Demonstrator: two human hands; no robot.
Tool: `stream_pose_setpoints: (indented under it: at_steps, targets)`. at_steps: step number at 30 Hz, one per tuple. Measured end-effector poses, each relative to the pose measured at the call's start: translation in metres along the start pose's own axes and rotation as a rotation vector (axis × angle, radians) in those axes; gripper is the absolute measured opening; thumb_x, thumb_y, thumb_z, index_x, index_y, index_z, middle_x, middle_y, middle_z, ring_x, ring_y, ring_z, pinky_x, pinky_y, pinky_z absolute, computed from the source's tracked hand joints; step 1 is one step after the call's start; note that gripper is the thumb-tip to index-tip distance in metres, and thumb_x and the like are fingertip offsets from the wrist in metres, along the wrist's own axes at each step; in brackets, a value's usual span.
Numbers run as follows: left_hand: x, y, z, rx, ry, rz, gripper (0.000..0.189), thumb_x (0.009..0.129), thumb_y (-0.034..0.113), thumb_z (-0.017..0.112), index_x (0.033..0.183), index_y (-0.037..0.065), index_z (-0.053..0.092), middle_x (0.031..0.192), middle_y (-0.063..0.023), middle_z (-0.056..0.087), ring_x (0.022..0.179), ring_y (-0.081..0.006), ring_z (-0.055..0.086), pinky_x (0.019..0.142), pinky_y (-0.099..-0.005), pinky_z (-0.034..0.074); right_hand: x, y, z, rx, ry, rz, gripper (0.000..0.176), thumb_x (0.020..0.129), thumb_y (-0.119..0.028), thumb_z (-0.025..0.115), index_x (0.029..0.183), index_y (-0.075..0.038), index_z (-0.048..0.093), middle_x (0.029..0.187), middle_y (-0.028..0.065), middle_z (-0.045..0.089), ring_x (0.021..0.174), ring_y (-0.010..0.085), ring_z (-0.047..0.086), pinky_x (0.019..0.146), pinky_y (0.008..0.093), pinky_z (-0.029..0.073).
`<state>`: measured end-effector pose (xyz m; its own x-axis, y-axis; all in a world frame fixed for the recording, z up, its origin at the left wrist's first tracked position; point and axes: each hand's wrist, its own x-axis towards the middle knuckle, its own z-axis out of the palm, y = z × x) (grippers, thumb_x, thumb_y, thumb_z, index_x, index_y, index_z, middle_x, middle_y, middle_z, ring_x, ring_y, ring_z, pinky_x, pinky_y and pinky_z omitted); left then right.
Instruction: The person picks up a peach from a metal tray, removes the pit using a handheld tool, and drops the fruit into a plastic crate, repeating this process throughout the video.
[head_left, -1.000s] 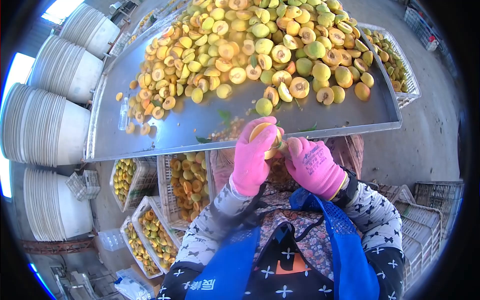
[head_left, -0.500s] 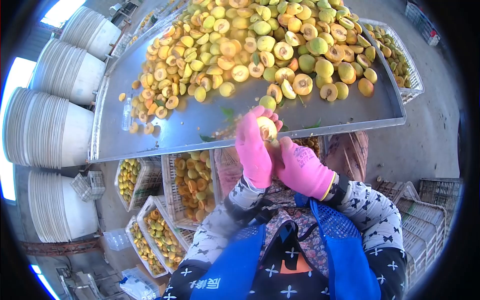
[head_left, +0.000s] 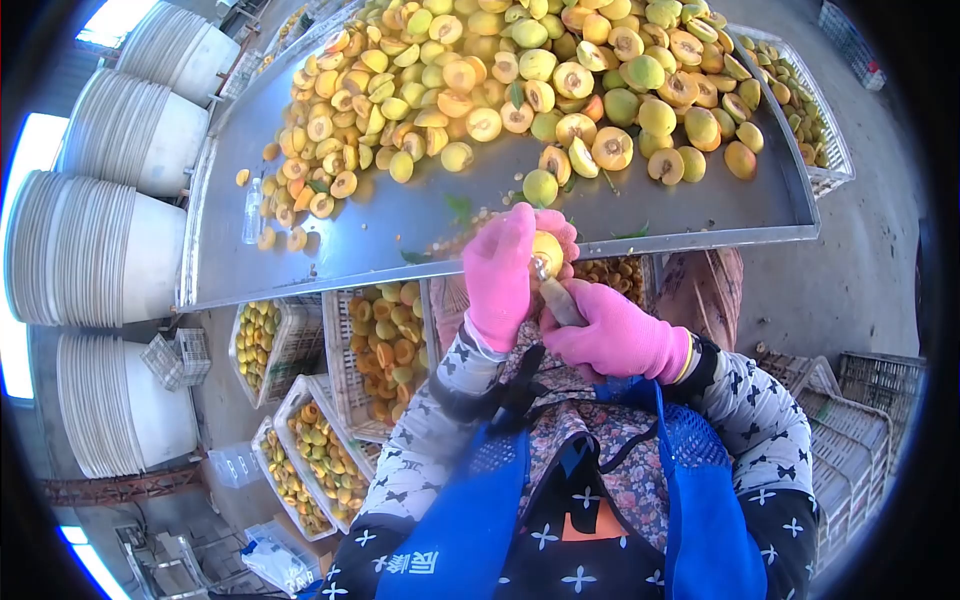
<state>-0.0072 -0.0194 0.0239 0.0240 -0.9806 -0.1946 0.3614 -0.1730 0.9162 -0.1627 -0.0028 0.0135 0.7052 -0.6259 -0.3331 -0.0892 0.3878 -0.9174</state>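
Observation:
My left hand (head_left: 503, 275), in a pink glove, is closed around a yellow half fruit (head_left: 547, 252) just over the front edge of the metal tray. In my right hand (head_left: 622, 335), also gloved in pink, is a small tool (head_left: 560, 300) with a pale handle, its metal tip against the fruit. Many halved yellow-green fruits (head_left: 483, 124) are heaped on the tray (head_left: 370, 262). A single round fruit (head_left: 540, 188) lies just beyond my left hand.
Stacked white tubs (head_left: 150, 240) stand at the left. Crates of fruit (head_left: 345, 375) sit below the tray's front edge, and another crate (head_left: 836, 150) is at its right. Stacked crates (head_left: 850, 450) stand at lower right. A plastic bottle (head_left: 252, 212) lies on the tray.
The right hand has moved lower and turned, so the tool's handle now shows. The left hand has shifted slightly left, and the fruit in it has turned.

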Motion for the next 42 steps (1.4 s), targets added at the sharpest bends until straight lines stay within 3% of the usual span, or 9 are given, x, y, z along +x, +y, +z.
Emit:
stream_pose_setpoints:
  at_steps: [6, 9, 13, 20, 24, 27, 30, 36, 42]
  targets:
    - [0.003, -0.003, -0.012, 0.075, -0.328, -0.054, 0.041, 0.103, 0.032, 0.052, 0.094, -0.004, 0.070, 0.081, -0.0112, 0.068, 0.071, -0.0174, 0.065, 0.061, -0.0271, 0.051, -0.012, 0.003, -0.014, 0.275, -0.227, 0.080, 0.016, 0.085, -0.012, 0.066, 0.092, -0.002, 0.055, 0.067, 0.0015, 0.055, 0.048, 0.0113, 0.054, 0.043, 0.0259, 0.042]
    - [0.006, -0.015, -0.018, 0.630, -0.291, 0.070, 0.045, 0.104, 0.035, 0.050, 0.093, -0.004, 0.069, 0.083, -0.0117, 0.070, 0.074, -0.0175, 0.067, 0.069, -0.0271, 0.054, -0.015, 0.013, -0.017, 0.302, -0.192, 0.147, 0.016, 0.084, -0.009, 0.068, 0.090, -0.001, 0.056, 0.064, 0.0020, 0.055, 0.046, 0.0125, 0.055, 0.041, 0.0265, 0.042]
    - [0.000, -0.024, -0.007, 0.037, -0.121, -0.194, 0.038, 0.102, 0.031, 0.058, 0.091, -0.003, 0.070, 0.080, -0.0075, 0.069, 0.066, -0.0120, 0.063, 0.062, -0.0255, 0.052, -0.013, 0.015, -0.019, 0.195, -0.162, 0.147, 0.016, 0.084, -0.010, 0.068, 0.089, -0.001, 0.056, 0.064, 0.0016, 0.055, 0.046, 0.0121, 0.054, 0.042, 0.0263, 0.042]
    - [0.012, -0.025, -0.045, 0.142, -0.586, -0.468, 0.042, 0.103, 0.034, 0.050, 0.099, -0.003, 0.070, 0.087, -0.0123, 0.071, 0.077, -0.0195, 0.068, 0.069, -0.0296, 0.053, -0.010, 0.030, -0.019, 0.170, -0.431, 0.174, 0.018, 0.086, -0.016, 0.068, 0.097, -0.003, 0.063, 0.075, -0.0015, 0.059, 0.056, 0.0078, 0.053, 0.051, 0.0249, 0.042]
    - [-0.012, 0.006, -0.088, 0.331, -0.260, -0.323, 0.028, 0.099, 0.025, 0.060, 0.099, 0.000, 0.072, 0.100, -0.0097, 0.071, 0.086, -0.0139, 0.066, 0.073, -0.0263, 0.053, -0.006, 0.025, -0.027, -0.066, -0.226, 0.292, 0.026, 0.088, -0.023, 0.070, 0.103, -0.003, 0.062, 0.077, -0.0005, 0.060, 0.060, 0.0104, 0.056, 0.055, 0.0288, 0.046]
    - [-0.047, 0.056, -0.159, 0.781, 0.065, -0.324, 0.027, 0.097, 0.023, 0.064, 0.114, 0.004, 0.072, 0.108, -0.0070, 0.071, 0.091, -0.0146, 0.066, 0.083, -0.0294, 0.053, -0.008, 0.043, -0.058, -0.507, -0.217, 0.312, 0.035, 0.086, -0.029, 0.070, 0.104, 0.000, 0.061, 0.077, 0.0145, 0.065, 0.070, 0.0256, 0.067, 0.064, 0.0377, 0.051]
    - [-0.034, 0.056, -0.191, 1.087, 0.253, 0.173, 0.032, 0.095, 0.026, 0.067, 0.119, 0.005, 0.070, 0.110, -0.0066, 0.072, 0.094, -0.0144, 0.066, 0.083, -0.0282, 0.052, -0.002, 0.060, -0.077, -0.752, 0.007, 0.245, 0.036, 0.083, -0.028, 0.071, 0.103, 0.000, 0.062, 0.081, 0.0204, 0.066, 0.080, 0.0358, 0.067, 0.070, 0.0422, 0.051]
    - [0.124, 0.014, -0.141, 0.695, 0.317, 0.036, 0.057, 0.091, 0.038, 0.072, 0.130, -0.002, 0.060, 0.119, -0.0114, 0.065, 0.098, -0.0145, 0.065, 0.083, -0.0279, 0.052, -0.017, 0.015, -0.080, -0.652, 0.220, 0.130, 0.033, 0.083, -0.028, 0.072, 0.102, -0.003, 0.064, 0.082, 0.0199, 0.065, 0.080, 0.0393, 0.066, 0.070, 0.0436, 0.051]
    - [0.210, -0.043, -0.122, 1.594, 0.430, 0.144, 0.045, 0.077, 0.034, 0.075, 0.113, 0.011, 0.061, 0.125, -0.0200, 0.049, 0.114, -0.0368, 0.053, 0.095, -0.0459, 0.046, -0.044, 0.031, -0.063, -0.569, 0.277, 0.174, 0.032, 0.085, -0.026, 0.070, 0.105, -0.001, 0.063, 0.083, 0.0160, 0.069, 0.078, 0.0320, 0.069, 0.072, 0.0392, 0.052]
